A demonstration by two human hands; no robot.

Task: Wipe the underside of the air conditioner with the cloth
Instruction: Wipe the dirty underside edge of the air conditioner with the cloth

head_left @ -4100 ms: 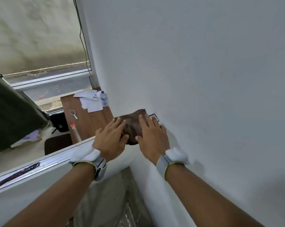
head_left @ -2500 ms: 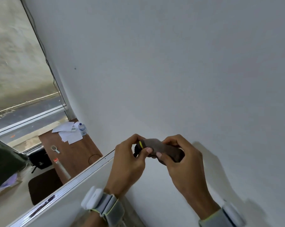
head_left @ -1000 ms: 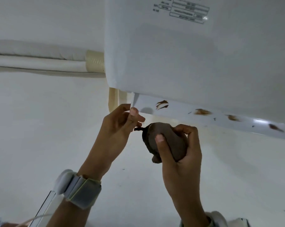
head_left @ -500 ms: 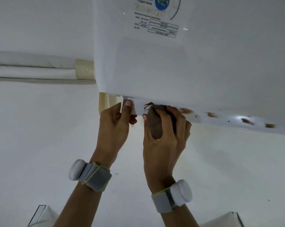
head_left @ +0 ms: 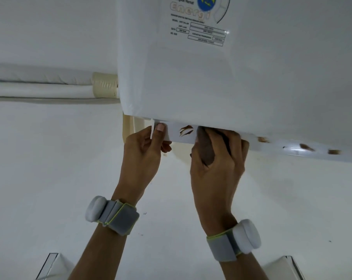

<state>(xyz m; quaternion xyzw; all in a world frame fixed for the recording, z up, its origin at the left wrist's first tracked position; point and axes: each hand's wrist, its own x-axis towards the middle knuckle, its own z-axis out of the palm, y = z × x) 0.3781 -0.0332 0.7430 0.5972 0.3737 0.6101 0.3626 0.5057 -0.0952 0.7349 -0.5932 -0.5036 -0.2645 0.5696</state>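
Cloth (head_left: pixel 206 150) bunched in right hand (head_left: pixel 217 164) — pressed against air conditioner (head_left: pixel 231 81) underside.

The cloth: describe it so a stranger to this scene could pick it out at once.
Start at the big white air conditioner on the wall and follow its lower edge to the narrow flap with brown smears. The cloth is the dark brown wad pressed against it in the grip of the right hand, the only dark bundle there.
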